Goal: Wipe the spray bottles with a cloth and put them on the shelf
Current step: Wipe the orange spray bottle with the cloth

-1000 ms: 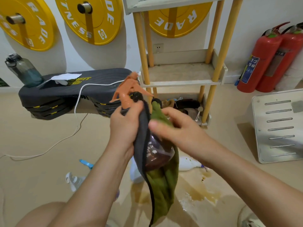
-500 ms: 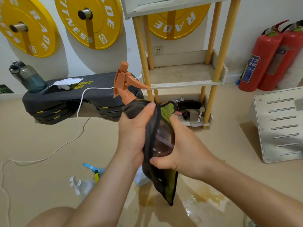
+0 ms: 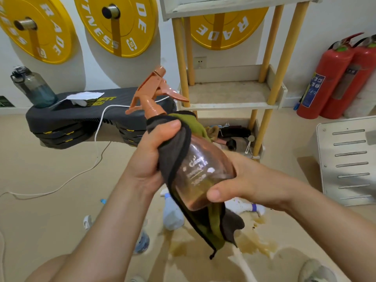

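Note:
I hold a brown see-through spray bottle with an orange trigger head at chest height, tilted with its nozzle up and to the left. My left hand presses a grey and green cloth around the bottle's neck and shoulder. My right hand grips the bottle's lower body from the right, thumb on the base. The cloth's loose end hangs below the bottle. Behind stands the wooden shelf with yellow posts, its middle board bare. More spray bottles lie on the floor under my hands.
A brown puddle spreads on the beige floor below. A black step bench with a water jug and white cable is at left. Two red fire extinguishers stand at right, a white slotted panel beside them. Small items clutter the shelf's bottom level.
The bottle has risen and turned, so its printed side now shows bare. The cloth has slid off the body toward the neck and back. My right hand moved down to the base.

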